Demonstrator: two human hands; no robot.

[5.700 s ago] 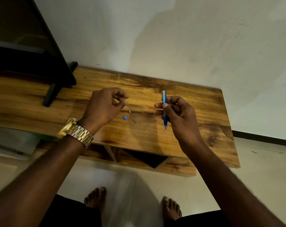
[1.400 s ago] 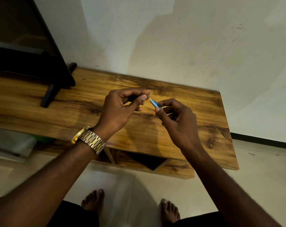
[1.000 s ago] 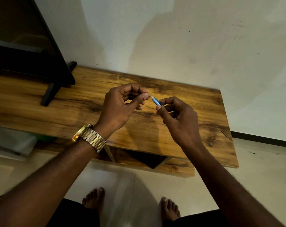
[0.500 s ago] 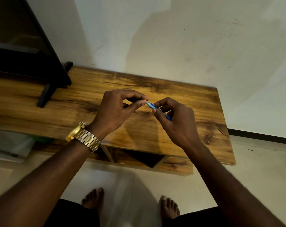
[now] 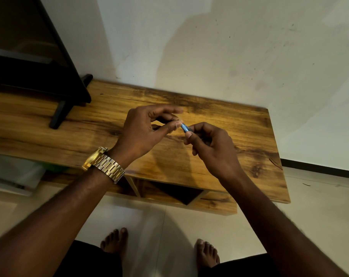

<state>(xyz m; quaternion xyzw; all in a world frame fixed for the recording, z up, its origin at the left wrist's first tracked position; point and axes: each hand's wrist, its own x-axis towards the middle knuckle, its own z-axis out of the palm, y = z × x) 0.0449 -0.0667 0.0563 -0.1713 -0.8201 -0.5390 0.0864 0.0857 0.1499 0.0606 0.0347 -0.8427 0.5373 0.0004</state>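
A blue pen [image 5: 184, 128] is gripped in my right hand [image 5: 213, 148], only its short front end showing past the thumb and forefinger. My left hand [image 5: 143, 132], with a gold watch on the wrist, meets that end with thumb and fingertips pinched at the pen's tip. Both hands hover just above the middle of the wooden table [image 5: 239, 140]. What the left fingertips hold at the tip is too small to tell. The rest of the pen is hidden inside my right fist.
A black television [image 5: 29, 62] on a black foot [image 5: 59, 114] stands at the table's left end, against the white wall. Open shelf compartments [image 5: 169, 193] lie under the tabletop. My bare feet [image 5: 113, 242] stand on the pale tiled floor.
Earlier my hands were apart, the right holding the pen upright, small parts lying on the table. Since then the hands have come together at the pen's tip and stay there, shifting slightly.
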